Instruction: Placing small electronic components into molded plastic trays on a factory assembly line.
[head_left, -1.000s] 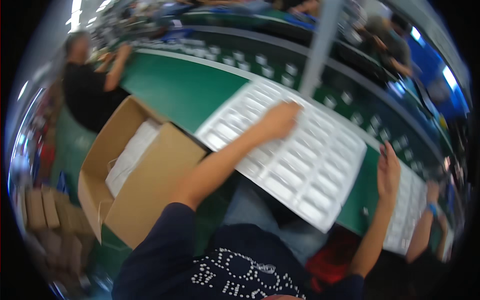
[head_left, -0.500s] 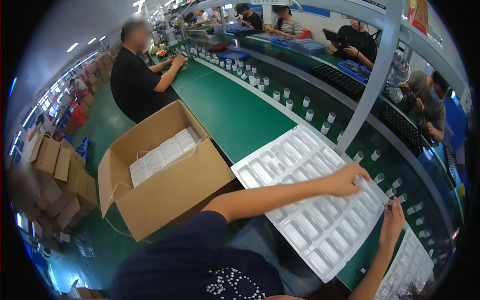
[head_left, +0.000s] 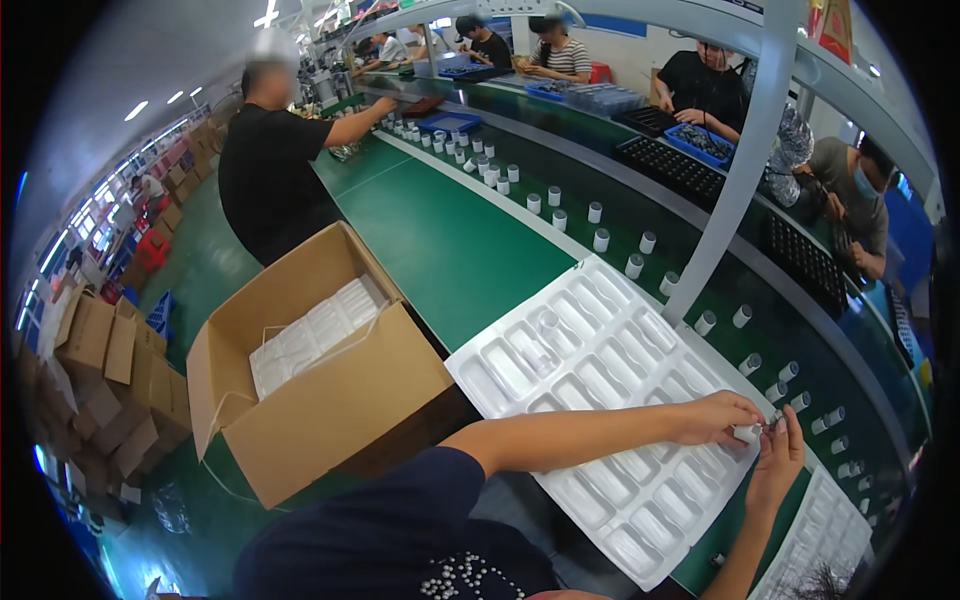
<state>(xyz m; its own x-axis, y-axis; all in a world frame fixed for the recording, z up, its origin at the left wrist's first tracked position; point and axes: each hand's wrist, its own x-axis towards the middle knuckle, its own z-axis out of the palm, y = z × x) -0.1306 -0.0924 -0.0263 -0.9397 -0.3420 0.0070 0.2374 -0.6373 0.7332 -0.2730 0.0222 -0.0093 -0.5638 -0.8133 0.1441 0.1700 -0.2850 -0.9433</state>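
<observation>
A white cylinder (head_left: 747, 433) is held in the left hand (head_left: 718, 418), with the thumb and fingers closed on it above the right-hand edge of a white moulded tray (head_left: 600, 385). The right hand (head_left: 777, 462) is brought up just beside it, fingers bent and fingertips near the cylinder; a small dark piece (head_left: 772, 424) is seen there, but whether it is gripped cannot be told. The tray, crossed by the left forearm, is laid on a green table (head_left: 440, 230). Beyond the right forearm, a second tray (head_left: 815, 540) is partly seen. Along the far side, more white cylinders (head_left: 705, 323) are spread on a dark belt (head_left: 580, 180), past which a grey post (head_left: 735, 170) is slanted. To the left, white packing (head_left: 318, 335) is contained in an open cardboard box (head_left: 340, 415); farther off, an arm is stretched toward the belt by a co-worker in black (head_left: 275, 165).
</observation>
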